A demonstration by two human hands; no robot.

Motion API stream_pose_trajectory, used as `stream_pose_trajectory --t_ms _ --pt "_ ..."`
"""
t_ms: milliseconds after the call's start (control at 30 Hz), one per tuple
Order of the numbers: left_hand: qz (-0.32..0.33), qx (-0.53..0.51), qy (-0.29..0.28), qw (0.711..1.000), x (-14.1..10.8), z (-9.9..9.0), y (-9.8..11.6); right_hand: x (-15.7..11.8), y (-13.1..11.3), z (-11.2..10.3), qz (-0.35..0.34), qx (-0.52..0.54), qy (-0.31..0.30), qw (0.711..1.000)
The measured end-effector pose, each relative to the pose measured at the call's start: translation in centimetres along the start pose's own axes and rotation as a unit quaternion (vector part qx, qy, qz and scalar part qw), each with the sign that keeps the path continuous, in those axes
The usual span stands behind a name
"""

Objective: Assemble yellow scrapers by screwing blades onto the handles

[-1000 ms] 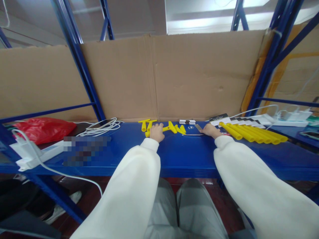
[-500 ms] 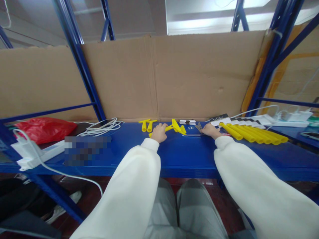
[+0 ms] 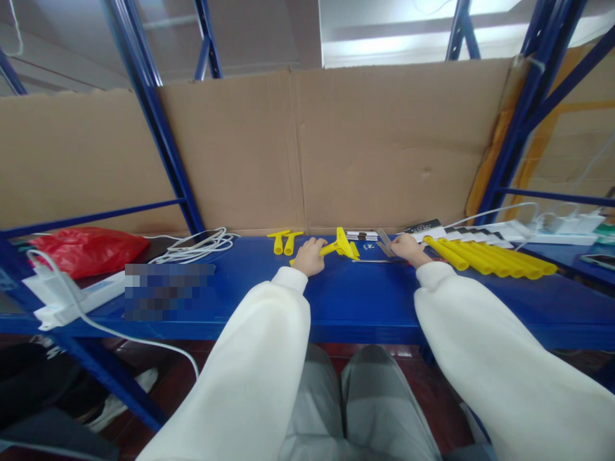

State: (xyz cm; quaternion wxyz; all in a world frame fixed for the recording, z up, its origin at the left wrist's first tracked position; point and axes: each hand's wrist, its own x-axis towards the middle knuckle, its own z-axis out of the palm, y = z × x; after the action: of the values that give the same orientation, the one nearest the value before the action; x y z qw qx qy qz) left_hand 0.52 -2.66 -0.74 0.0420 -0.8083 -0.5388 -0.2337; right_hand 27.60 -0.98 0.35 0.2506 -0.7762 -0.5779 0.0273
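Observation:
My left hand [image 3: 310, 257] is closed round the handle of a yellow T-shaped tool [image 3: 342, 243], whose wide head points right. My right hand [image 3: 406, 248] is closed on thin grey metal strips [image 3: 384, 244] that stick out to the left of its fingers. Small white bits [image 3: 369, 246] and a thin metal rod [image 3: 372, 261] lie between the hands. Behind them is a stack of white, black-banded pieces [image 3: 362, 235]. Two more yellow T-shaped pieces [image 3: 289, 243] lie left of my left hand.
Several yellow tubes [image 3: 490, 259] lie in a row at the right, by black-and-white cards [image 3: 425, 227]. At the left are a red bag [image 3: 91, 248], coiled white cable [image 3: 206, 246] and a power strip [image 3: 103, 291]. Cardboard [image 3: 384, 147] stands behind the blue table [image 3: 360, 307].
The yellow tool's head has turned and shifted slightly right in my left hand. My right hand has moved a little, and the metal strips now stand more raised and spread.

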Motion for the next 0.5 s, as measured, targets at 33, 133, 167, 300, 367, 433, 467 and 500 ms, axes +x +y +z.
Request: stream_pose_trajectory --t_ms 33,133,167,300,367,433,467,500 --pt "0.009 -0.002 0.0 1.0 0.0 0.0 0.0 -0.2 -0.2 0.0 -0.005 0.007 0.001 1.0" --pt "0.032 -0.002 -0.002 0.999 0.1 0.1 0.0 -0.5 -0.9 -0.1 -0.016 0.025 0.011 1.0" --pt "0.037 -0.002 -0.004 0.999 0.1 0.1 0.0 -0.6 -1.2 -0.2 -0.017 0.032 0.016 0.999" --pt "0.042 -0.012 -0.013 0.999 0.2 0.1 0.2 -0.6 -3.2 0.0 -0.02 0.103 0.032 0.994" --pt "0.035 -0.017 -0.014 0.999 0.1 0.0 0.4 -0.6 -4.4 0.3 -0.025 0.167 0.038 0.985" --pt "0.03 -0.017 -0.015 0.999 0.1 -0.2 0.5 -0.9 -5.6 0.7 -0.033 0.232 0.033 0.972" --pt "0.028 -0.016 -0.016 0.999 0.1 -0.2 0.6 -1.2 -6.2 0.9 -0.036 0.259 0.024 0.965" --pt "0.026 -0.015 -0.017 0.999 0.1 -0.3 0.6 -1.4 -6.6 1.2 -0.045 0.282 0.013 0.958"
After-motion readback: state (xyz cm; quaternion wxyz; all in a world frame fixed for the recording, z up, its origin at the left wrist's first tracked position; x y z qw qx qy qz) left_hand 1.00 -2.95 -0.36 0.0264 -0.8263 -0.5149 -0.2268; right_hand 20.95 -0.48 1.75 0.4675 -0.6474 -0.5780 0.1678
